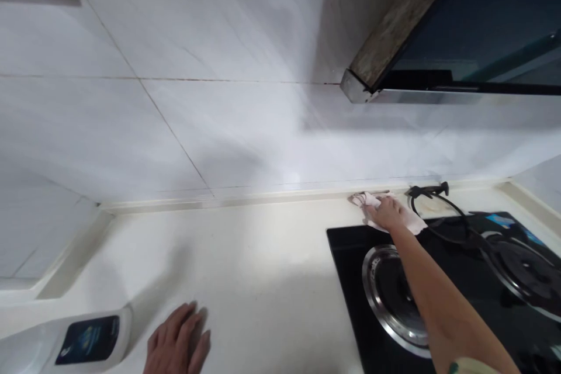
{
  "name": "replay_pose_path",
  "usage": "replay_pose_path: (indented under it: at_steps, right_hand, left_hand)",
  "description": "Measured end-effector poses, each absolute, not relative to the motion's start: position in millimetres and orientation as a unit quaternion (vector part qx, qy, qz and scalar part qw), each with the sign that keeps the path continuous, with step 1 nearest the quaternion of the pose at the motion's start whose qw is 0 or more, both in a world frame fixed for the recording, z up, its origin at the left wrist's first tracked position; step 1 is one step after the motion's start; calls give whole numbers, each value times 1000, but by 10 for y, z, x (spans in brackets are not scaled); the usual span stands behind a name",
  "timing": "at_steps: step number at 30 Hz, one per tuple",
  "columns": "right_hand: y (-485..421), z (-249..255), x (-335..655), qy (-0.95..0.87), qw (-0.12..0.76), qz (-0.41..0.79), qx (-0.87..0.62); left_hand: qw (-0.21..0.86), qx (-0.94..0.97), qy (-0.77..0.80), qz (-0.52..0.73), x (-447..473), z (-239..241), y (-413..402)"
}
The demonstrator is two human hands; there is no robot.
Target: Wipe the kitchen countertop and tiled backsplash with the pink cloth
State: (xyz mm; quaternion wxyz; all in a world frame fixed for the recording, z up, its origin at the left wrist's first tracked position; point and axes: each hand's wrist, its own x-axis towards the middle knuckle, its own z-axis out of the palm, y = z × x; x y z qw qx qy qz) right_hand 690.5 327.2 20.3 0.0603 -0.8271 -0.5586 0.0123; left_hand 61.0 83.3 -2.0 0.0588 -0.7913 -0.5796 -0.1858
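My right hand (388,213) reaches far forward across the black gas stove (350,257) and presses a crumpled white cloth (412,223) against the counter at the foot of the tiled wall. Its fingers are curled over the cloth. My left hand (177,343) rests flat on the pale countertop (245,257) near the front edge, fingers stretched out and holding nothing. A white container with a dark blue label (87,340) lies just left of that hand.
The stove has a round steel burner ring (385,298) under my forearm and a second burner (526,272) at right. A black pan support (432,198) stands off the hob near the wall. A range hood (438,35) hangs above. White tiles (197,99) cover the wall.
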Motion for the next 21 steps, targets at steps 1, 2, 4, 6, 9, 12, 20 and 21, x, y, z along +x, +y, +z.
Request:
replay_pose_path:
  at_steps: [1, 2, 4, 6, 9, 12, 20, 21]
  right_hand:
    - [3292, 204, 6827, -554, 57, 18, -831]
    - [3300, 204, 6734, -553, 53, 22, -831]
    - [3281, 191, 6478, -564, 46, 30, -824]
    - [3232, 161, 6119, -590, 42, 38, -805]
    - [3131, 135, 5458, -646, 42, 70, -759]
    - [3011, 173, 4840, -728, 44, 124, -672]
    - [3027, 306, 4882, -803, 67, 133, -577]
    - [3065, 331, 5081, -783, 72, 115, -607]
  left_hand:
    - [60, -791, -580, -185, 611, -23, 840]
    - [62, -790, -581, -184, 612, -23, 847]
    - [65, -792, -578, -185, 620, -13, 859]
    - [67, -795, -573, -189, 629, 10, 867]
    - [72, -797, -568, -191, 636, 44, 872]
    - [80, -799, -567, -184, 629, 50, 873]
    - [66, -792, -580, -178, 635, 83, 867]
    - [61, -792, -582, -176, 642, 90, 862]
